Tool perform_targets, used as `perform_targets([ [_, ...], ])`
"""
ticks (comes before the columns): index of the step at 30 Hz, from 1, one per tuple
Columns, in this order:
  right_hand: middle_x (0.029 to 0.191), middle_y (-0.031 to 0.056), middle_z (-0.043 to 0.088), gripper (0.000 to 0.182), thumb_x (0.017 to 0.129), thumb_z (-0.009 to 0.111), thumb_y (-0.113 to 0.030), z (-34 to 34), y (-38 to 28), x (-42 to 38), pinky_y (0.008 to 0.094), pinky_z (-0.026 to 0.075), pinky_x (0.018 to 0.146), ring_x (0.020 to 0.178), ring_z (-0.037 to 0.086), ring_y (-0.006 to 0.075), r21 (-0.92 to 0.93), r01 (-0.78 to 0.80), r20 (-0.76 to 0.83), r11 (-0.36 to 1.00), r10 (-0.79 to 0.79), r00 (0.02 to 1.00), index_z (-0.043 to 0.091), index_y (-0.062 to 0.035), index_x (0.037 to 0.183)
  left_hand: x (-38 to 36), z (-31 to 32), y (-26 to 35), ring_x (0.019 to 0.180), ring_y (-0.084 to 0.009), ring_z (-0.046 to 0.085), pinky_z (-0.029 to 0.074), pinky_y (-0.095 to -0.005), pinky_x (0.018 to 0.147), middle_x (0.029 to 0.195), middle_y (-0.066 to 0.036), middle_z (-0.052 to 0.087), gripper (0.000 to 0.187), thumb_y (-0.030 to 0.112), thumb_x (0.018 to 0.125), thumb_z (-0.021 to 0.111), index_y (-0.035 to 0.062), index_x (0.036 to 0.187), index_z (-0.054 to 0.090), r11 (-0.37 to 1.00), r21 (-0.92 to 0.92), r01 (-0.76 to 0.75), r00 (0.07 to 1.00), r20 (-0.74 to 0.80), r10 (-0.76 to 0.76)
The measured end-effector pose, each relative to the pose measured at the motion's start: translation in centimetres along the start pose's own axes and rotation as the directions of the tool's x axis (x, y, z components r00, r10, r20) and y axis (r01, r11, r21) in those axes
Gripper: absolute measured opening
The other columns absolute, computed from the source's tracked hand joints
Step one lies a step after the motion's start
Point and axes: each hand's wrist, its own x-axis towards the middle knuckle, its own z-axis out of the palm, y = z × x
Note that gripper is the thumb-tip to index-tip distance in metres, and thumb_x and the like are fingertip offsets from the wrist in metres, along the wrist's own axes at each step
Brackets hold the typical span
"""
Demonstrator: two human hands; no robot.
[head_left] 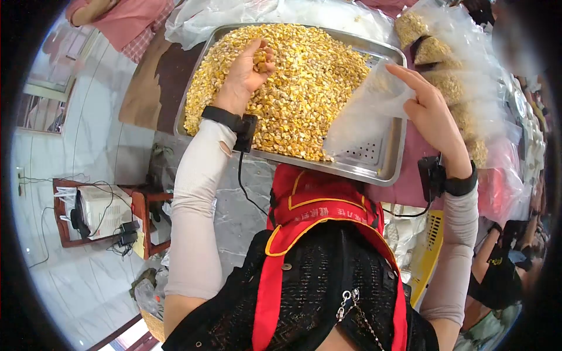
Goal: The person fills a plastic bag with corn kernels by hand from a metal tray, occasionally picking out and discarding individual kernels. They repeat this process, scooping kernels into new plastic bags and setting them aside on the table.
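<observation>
A perforated metal tray [393, 153] holds a large heap of yellow and whitish corn kernels [304, 88]. My left hand [249, 71] is over the left part of the heap, its fingers curled around some kernels. Over the tray's right side, my right hand [430, 108] grips a clear plastic bag [366, 114], the index finger stretched along its upper edge and the other fingers folded. The bag hangs down to the left from that hand, and its contents, if any, are hard to make out.
Filled clear bags [448, 85] stand in a row right of the tray. Plastic sheeting [234, 17] lies behind it. A yellow crate [430, 245] is below right. Another person in a pink top [129, 23] stands at the upper left; more people are at the right edge.
</observation>
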Motion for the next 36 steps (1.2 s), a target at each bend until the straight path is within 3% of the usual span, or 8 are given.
perform_targets([
  [8,0.123,0.0243,0.05,0.053,0.071,0.046,0.002,1.6,1.1,0.2,0.0385,0.036,0.098,0.115,0.046,0.0374,-0.136,0.165,-0.017,0.977,-0.169,0.985,0.048,0.0021,0.123,-3.3,9.6,-0.7,0.06,-0.0079,0.039,0.029,-0.0194,0.048,0.074,0.001,0.041,0.021,0.024,0.091,0.055,0.0063,0.099,0.047,0.995,-0.049,0.083,0.867,0.495,-0.048],
  [10,0.123,0.0244,0.05,0.052,0.071,0.047,0.001,2.0,1.1,0.2,0.0392,0.037,0.098,0.115,0.046,0.0376,-0.161,0.164,-0.024,0.973,-0.169,0.985,0.048,0.0012,0.123,-4.1,12.5,-0.8,0.059,-0.0082,0.041,0.03,-0.0206,0.05,0.071,0.001,0.043,0.023,0.028,0.092,0.053,0.0049,0.092,0.05,0.988,-0.006,0.156,0.698,0.708,-0.106],
  [13,0.123,0.024,0.05,0.053,0.071,0.047,0.001,2.2,0.8,0.1,0.0394,0.037,0.097,0.115,0.046,0.0374,-0.177,0.16,-0.038,0.971,-0.17,0.985,0.047,0.0008,0.124,-7.3,16.7,-3.3,0.05,-0.009,0.041,0.036,-0.0219,0.048,0.056,0.001,0.041,0.038,0.039,0.095,0.045,0.0078,0.074,0.049,0.987,0.157,-0.034,0.882,0.47,-0.045],
  [26,0.124,0.0225,0.05,0.053,0.071,0.05,-0.001,1.2,0.8,-0.7,0.0391,0.038,0.097,0.115,0.047,0.0363,-0.098,0.065,-0.026,0.993,-0.068,0.997,0.047,0.003,0.123,-8.2,18.3,-6.3,0.055,-0.0062,0.038,0.032,-0.0213,0.055,0.06,0.003,0.043,0.04,0.037,0.096,0.043,0.0087,0.068,0.048,0.686,0.454,-0.569,0.733,0.657,0.173],
  [29,0.124,0.0219,0.05,0.051,0.07,0.05,0.0,0.6,1.1,-0.8,0.0386,0.037,0.096,0.115,0.047,0.0363,-0.079,0.06,-0.015,0.995,-0.062,0.998,0.048,0.0045,0.122,-5.3,17.5,-6.0,0.053,-0.0062,0.038,0.032,-0.021,0.051,0.061,0.002,0.043,0.034,0.034,0.096,0.044,0.0088,0.074,0.049,0.791,0.25,-0.558,0.721,0.618,0.313],
  [32,0.125,0.0205,0.05,0.051,0.07,0.048,0.001,-0.3,1.4,-1.3,0.0387,0.039,0.094,0.111,0.05,0.0362,-0.068,0.012,0.011,0.998,-0.011,1.0,0.048,0.0057,0.121,-2.0,14.4,-3.3,0.058,-0.0108,0.046,0.038,-0.0247,0.055,0.064,-0.002,0.05,0.035,0.037,0.091,0.052,0.006,0.075,0.055,0.576,0.518,-0.632,0.746,0.607,0.273],
  [34,0.124,0.0198,0.051,0.053,0.069,0.047,0.003,-1.2,1.6,-1.8,0.035,0.042,0.089,0.107,0.054,0.0332,-0.078,-0.02,-0.03,0.997,0.018,0.999,0.048,0.0042,0.122,2.6,9.8,-3.2,0.058,-0.0146,0.051,0.044,-0.0288,0.061,0.065,-0.003,0.054,0.033,0.038,0.091,0.052,0.0072,0.083,0.06,0.119,0.863,-0.491,0.862,0.461,0.214],
  [36,0.123,0.0194,0.052,0.055,0.068,0.045,0.004,-2.2,1.4,-2.2,0.0299,0.044,0.084,0.106,0.055,0.0294,0.052,-0.103,-0.006,0.993,0.103,0.995,0.048,0.0024,0.124,5.0,5.6,-4.1,0.066,-0.0169,0.055,0.046,-0.0329,0.065,0.07,-0.006,0.057,0.032,0.037,0.09,0.051,0.0083,0.085,0.062,-0.206,0.853,-0.48,0.825,0.519,0.223],
])
